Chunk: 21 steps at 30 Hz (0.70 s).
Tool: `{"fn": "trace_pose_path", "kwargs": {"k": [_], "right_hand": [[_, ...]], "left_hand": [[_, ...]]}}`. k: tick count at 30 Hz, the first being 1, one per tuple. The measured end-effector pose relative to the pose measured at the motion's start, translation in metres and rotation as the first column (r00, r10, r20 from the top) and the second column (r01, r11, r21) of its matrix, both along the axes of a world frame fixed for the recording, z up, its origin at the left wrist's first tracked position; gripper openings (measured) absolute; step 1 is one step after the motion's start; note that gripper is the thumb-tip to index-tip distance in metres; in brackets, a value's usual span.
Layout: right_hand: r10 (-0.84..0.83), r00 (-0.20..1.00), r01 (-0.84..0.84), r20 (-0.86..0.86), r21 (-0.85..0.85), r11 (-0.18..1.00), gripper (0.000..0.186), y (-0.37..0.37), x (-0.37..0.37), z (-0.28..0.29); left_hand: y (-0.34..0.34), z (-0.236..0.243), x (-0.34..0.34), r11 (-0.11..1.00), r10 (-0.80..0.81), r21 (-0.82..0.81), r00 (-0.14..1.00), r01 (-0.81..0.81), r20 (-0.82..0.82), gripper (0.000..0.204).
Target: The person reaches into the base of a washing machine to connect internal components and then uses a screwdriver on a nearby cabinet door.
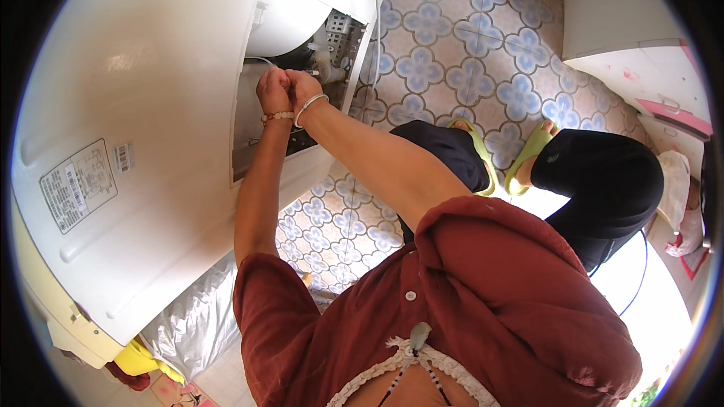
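Note:
Both my hands meet inside the open panel of a white washing machine (151, 98). My left hand (273, 92), with a beaded bracelet (277, 116) at its wrist, is closed. A thin pale wire (260, 59) runs up to its fingers, but what they grip is hidden. Against it, my right hand (305, 87) is closed too, with a silver bangle (310, 109) on the wrist; its grip is also hidden. Above the hands curves the white tub (286, 19). Just right of them sits a whitish hose fitting (326, 68), beside a perforated metal part (339, 24).
A grey hose (376, 22) hangs along the machine's edge. Silvery sheeting (197, 324) and yellow cloth (139, 360) lie at lower left. My feet in green slippers (486, 158) stand on the patterned tile floor (426, 22). A white and pink cabinet (626, 22) is at far right.

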State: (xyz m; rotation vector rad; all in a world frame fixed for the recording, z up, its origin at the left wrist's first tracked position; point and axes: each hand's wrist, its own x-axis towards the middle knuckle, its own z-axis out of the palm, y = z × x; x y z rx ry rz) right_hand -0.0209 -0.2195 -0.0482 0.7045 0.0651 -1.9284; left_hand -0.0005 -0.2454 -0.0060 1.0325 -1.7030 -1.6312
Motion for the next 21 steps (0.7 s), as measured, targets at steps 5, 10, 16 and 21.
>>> {"fn": "trace_pose_path", "kwargs": {"k": [5, 10, 16, 21], "right_hand": [[-0.038, 0.998, 0.039, 0.059, -0.018, 0.999, 0.013, 0.006, -0.006, 0.012], [-0.03, 0.996, 0.034, 0.084, -0.047, 0.998, 0.014, 0.014, -0.008, 0.02], [-0.062, 0.998, 0.054, -0.029, -0.23, 0.972, 0.01, -0.011, 0.0, -0.014], [0.042, 0.994, -0.059, -0.105, -0.168, 0.984, 0.02, 0.002, -0.008, -0.007]], "left_hand": [[0.005, 0.005, -0.004, 1.0, 0.018, -0.011, 1.0, -0.017, 0.022, 0.026], [0.002, 0.001, -0.002, 1.0, 0.03, 0.005, 1.0, -0.03, -0.001, 0.026], [-0.015, -0.01, 0.005, 0.981, -0.064, -0.18, 0.998, 0.067, 0.021, 0.026], [0.001, 0.002, -0.003, 0.962, 0.005, -0.272, 0.995, 0.023, 0.1, 0.023]]}}
